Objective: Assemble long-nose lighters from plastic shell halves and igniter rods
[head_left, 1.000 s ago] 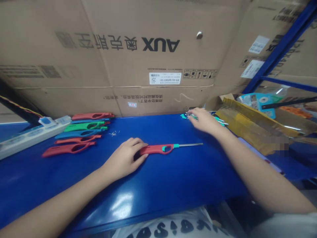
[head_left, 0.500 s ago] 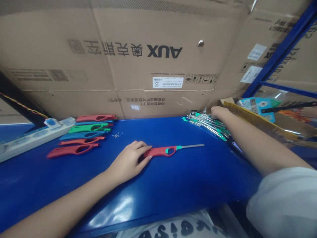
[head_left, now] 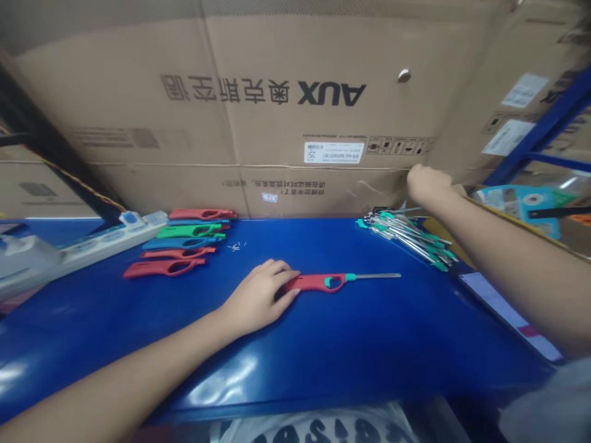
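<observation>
My left hand (head_left: 265,295) grips the rear end of a red long-nosed lighter (head_left: 314,282), which lies on the blue table. The lighter has a green trigger, a green collar and a metal tube pointing right. My right hand (head_left: 429,186) is closed and raised above the back right of the table; what its fingers hold, if anything, is hidden. Just below it lies a pile of metal lighter tubes with green parts (head_left: 409,237). At the left, several red, blue and green lighter handle shells (head_left: 166,267) lie in a column.
A white power strip (head_left: 113,241) runs along the left side. Small metal pins (head_left: 237,247) lie near the shells. A phone (head_left: 503,311) rests under my right forearm. Cardboard (head_left: 258,129) walls the back, and a blue frame (head_left: 554,123) stands at right.
My right hand has lifted up from the tube pile. My left hand keeps its hold on the red lighter. The whole view has shifted slightly, with things appearing further right.
</observation>
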`<state>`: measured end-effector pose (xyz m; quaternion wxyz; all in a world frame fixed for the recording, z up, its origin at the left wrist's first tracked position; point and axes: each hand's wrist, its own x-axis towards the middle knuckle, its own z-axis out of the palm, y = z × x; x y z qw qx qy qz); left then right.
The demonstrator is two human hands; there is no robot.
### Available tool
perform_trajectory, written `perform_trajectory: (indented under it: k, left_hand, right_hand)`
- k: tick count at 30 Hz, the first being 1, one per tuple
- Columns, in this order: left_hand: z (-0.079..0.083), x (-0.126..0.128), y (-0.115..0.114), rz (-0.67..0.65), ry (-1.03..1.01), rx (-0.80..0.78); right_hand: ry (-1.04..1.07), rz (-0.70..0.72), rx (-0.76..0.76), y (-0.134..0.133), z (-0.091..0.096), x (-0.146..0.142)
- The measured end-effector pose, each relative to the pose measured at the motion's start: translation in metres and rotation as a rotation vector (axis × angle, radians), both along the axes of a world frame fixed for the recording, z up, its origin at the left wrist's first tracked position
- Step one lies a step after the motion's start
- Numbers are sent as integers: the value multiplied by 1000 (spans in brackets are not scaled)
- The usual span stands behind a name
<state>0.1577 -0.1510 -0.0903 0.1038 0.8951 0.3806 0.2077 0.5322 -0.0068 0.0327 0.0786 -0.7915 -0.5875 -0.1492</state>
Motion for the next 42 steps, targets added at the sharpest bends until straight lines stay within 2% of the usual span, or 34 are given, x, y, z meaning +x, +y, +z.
perform_trajectory:
  k: [3, 6, 8, 9, 11, 13, 16, 19, 29, 36, 42]
  left_hand:
    - [1, 0, -1, 2, 6, -18]
    - [1, 0, -3, 0, 5, -29]
    - [1, 0, -3, -10, -1, -25]
    - [1, 0, -4, -15, -3, -22]
    - [0, 0, -5, -25, -4, -16]
    - [-1, 1, -5, -29, -4, -13]
    - [-1, 1, -6, -34, -4, -13]
    - [-1, 1, -8, -45, -6, -13]
    - [1, 1, -11, -58, -3, -26]
    - [1, 1, -12, -76, -19, -47]
    - [-1, 2, -10, -93, -71, -80]
  right_hand:
    - [121, 182, 157, -12, 11, -33]
    - [353, 409, 170, -20, 0, -77]
    - [930, 663, 182, -25, -16, -111]
    - [1150, 736, 171, -27, -25, -128]
    - [1454, 797, 81, -31, -42, -160]
    - [1634, 793, 9, -35, -56, -187]
    - [1676, 808, 5, -37, -71, -216]
    - [1694, 814, 21, -33, -82, -234]
    - [1777, 753, -31, -17, -104, -248]
    - [1831, 699, -41, -24, -101, -238]
    - [1881, 664, 53, -38, -84, -218]
